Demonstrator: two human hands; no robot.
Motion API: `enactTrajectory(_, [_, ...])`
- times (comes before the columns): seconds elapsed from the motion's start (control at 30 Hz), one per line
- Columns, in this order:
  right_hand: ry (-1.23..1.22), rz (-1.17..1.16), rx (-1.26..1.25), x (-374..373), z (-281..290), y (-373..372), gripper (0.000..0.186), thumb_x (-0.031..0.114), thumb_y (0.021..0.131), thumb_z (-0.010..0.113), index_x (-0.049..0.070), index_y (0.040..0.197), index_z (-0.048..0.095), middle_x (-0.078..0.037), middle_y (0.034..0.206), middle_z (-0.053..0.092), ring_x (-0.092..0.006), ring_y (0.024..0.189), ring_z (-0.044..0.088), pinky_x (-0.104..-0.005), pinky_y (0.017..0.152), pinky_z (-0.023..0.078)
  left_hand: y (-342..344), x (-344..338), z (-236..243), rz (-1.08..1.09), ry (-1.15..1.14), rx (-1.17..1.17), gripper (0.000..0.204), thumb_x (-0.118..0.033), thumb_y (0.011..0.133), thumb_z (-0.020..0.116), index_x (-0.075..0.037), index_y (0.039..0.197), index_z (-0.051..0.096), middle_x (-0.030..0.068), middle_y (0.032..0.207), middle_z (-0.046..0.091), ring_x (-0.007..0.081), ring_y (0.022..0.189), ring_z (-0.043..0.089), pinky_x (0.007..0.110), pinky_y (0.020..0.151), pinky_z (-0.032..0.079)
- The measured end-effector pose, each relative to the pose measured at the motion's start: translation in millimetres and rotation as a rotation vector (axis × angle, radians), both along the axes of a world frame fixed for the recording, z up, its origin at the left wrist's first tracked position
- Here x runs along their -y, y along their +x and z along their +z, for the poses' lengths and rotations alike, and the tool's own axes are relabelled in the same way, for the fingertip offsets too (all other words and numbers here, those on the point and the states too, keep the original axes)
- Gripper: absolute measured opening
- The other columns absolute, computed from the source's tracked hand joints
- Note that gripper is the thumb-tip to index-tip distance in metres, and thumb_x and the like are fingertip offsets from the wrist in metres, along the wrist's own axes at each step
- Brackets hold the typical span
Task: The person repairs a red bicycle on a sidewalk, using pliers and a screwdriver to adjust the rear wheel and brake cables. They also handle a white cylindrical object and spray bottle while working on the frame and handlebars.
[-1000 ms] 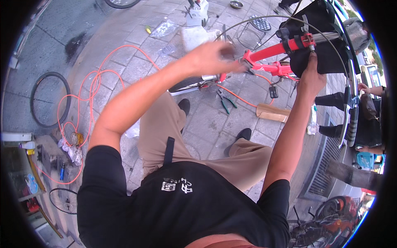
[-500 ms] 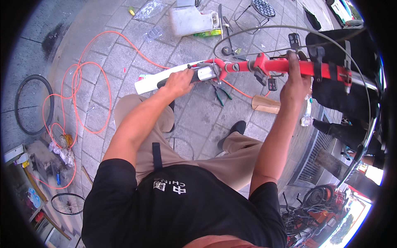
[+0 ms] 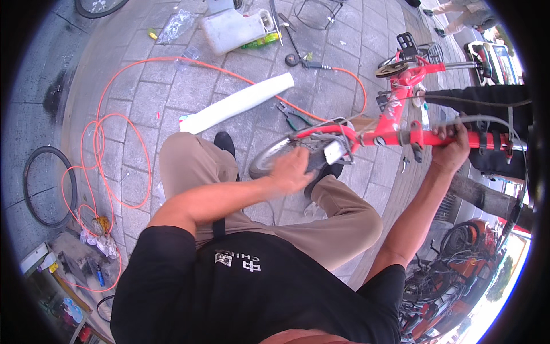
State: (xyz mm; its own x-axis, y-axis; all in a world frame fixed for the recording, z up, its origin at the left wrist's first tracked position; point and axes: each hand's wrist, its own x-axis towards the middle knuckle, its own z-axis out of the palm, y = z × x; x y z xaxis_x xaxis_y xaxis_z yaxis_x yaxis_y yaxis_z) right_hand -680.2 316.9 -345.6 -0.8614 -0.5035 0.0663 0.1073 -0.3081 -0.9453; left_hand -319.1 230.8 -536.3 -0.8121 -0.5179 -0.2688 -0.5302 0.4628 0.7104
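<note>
One red bike (image 3: 392,117), right of centre, head view.
Right hand (image 3: 451,147), centre right: fingers closed round the bike's stem (image 3: 474,140). Left hand (image 3: 292,171), near centre, blurred over the wheel (image 3: 269,157): fingers part-curled, contact or hold cannot be told. White roll (image 3: 238,103) and pliers (image 3: 291,116) on paving (image 3: 255,129) above the wheel; orange hose (image 3: 172,58) looped at left.

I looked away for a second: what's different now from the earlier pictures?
The front wheel has moved rightward and nearer the person, off the white roll it partly hid before. The right grip has left the clamped end of the red tube and now wraps it farther along. The left grip is at the wheel, blurred; its hold is unclear. The pliers and loose tire lie where they did.
</note>
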Motion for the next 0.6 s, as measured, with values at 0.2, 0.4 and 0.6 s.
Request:
enactTrajectory(0.2, [0.118, -0.097, -0.035, -93.2, -32.0, -37.0, 0.027, 0.013, 0.1, 0.062, 0.0, 0.124, 0.06, 0.001, 0.072, 0.043, -0.0118, 0.06, 0.043, -0.0324, 0.062, 0.042, -34.5, -0.4, -2.0, -0.537, 0.325, 0.154, 0.058, -0.045, 0.096, 0.072, 0.004, 0.125, 0.058, 0.0266, 0.121, 0.066, 0.0445, 0.111, 0.065, 0.054, 0.095, 0.053])
enactTrajectory(0.4, [0.045, -0.029, -0.012, -128.0, -50.2, -52.8, 0.013, 0.014, 0.102, 0.06, 0.007, 0.093, 0.053, 0.002, 0.072, 0.039, -0.0101, 0.06, 0.041, -0.0297, 0.063, 0.039, -84.0, 272.1, -55.5, -0.118, -0.244, 0.272, 0.054, -0.046, 0.092, 0.073, -0.002, 0.123, 0.072, 0.0231, 0.123, 0.072, 0.0385, 0.114, 0.069, 0.047, 0.098, 0.055])
enactTrajectory(0.6, [0.08, -0.083, -0.105, -141.6, -47.7, -46.2, 0.021, 0.022, 0.104, 0.055, 0.008, 0.09, 0.048, 0.001, 0.071, 0.035, -0.01, 0.059, 0.04, -0.029, 0.062, 0.038, -175.9, 491.2, -118.3, 0.251, -0.564, 0.094, 0.055, -0.041, 0.093, 0.072, -0.005, 0.134, 0.067, 0.0212, 0.127, 0.072, 0.0391, 0.12, 0.068, 0.047, 0.104, 0.053])
